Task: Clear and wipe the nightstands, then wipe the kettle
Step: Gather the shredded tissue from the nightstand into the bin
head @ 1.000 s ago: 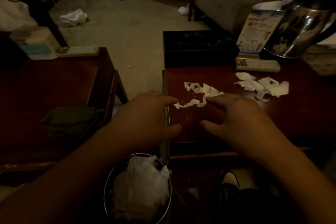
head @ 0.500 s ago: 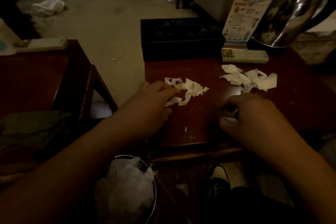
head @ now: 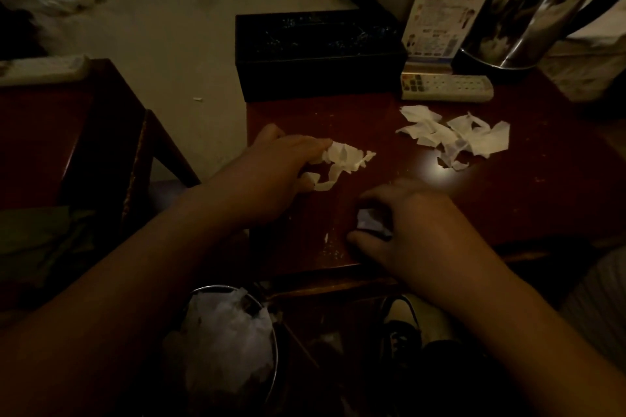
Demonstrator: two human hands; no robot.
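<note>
both hands mid-scoop: left hand (head: pixel 271 173) pinches a clump of paper scraps (head: pixel 342 159), right hand (head: pixel 416 230) curls round a small wad (head: pixel 371 222).

nightstand (head: pixel 542 186) first, so i'd bin these in the trash can (head: pixel 276 342) just below the near edge, then grab the second scrap pile (head: pixel 457 135) by the remote (head: pixel 447 88). kettle (head: pixel 542 3) sits back right, wipe it last.

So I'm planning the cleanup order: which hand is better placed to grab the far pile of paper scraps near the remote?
The right hand, probably. It lies nearer the far scraps, though it already grips a small wad. The left hand is busy gathering the near scraps on the nightstand's other side.
</note>
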